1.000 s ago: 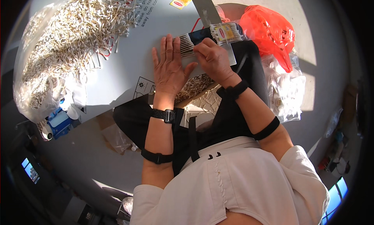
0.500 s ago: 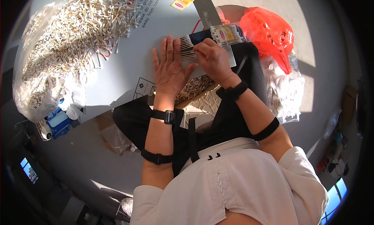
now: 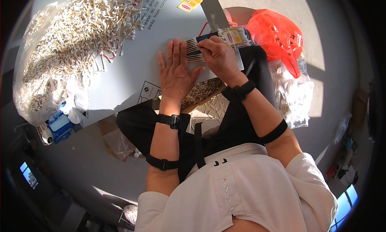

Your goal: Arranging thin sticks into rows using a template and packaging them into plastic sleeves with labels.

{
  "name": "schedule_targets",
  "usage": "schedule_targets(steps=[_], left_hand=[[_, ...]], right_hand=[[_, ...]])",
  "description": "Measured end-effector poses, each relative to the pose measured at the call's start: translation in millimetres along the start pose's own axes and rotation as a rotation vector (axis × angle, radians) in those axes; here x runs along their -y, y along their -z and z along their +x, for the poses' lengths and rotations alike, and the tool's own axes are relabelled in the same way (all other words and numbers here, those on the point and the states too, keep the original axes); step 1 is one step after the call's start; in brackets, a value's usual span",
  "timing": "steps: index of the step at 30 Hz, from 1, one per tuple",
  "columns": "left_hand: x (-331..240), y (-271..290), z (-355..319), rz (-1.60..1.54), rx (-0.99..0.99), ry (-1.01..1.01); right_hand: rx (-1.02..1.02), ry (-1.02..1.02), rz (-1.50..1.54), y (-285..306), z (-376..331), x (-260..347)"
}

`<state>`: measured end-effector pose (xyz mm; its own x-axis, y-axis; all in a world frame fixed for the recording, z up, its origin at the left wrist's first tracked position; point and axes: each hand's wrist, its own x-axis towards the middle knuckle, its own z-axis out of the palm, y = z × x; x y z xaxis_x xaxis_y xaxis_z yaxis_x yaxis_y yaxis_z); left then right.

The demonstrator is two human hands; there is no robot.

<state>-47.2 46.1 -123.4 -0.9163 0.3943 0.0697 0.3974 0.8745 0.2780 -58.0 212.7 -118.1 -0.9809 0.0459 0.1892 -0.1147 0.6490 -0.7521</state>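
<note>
My left hand lies flat on the grey board, fingers stretched out and thumb spread. Its fingertips are beside a row of cotton swabs laid side by side, with a dark gap among them. Over the row's right part is my right hand, its fingers pinched together. Anything between those fingertips is too small to make out. Right of the row, a clear pack of cotton swabs with a yellow and red card lies on a dark blue strip.
A big open plastic bag spills a heap of cotton swabs at the left. Yellow cards lie at the far edge. Red and clear bags stand right. Below the board's near edge, a box holds swabs.
My right hand has shifted slightly away from me over the row, now covering more of the dark blue strip. My left hand stays nearly in place.
</note>
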Motion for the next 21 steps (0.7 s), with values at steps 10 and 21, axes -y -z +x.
schedule_targets(steps=[10,21], left_hand=[[-0.8,1.0,0.3,0.001,-0.005,0.005],[-1.4,1.3,0.0,0.007,0.020,0.016]], right_hand=[[0.056,0.013,-0.014,0.0,-4.8,-0.2],[0.033,-0.025,-0.038,-0.9,4.5,2.3]])
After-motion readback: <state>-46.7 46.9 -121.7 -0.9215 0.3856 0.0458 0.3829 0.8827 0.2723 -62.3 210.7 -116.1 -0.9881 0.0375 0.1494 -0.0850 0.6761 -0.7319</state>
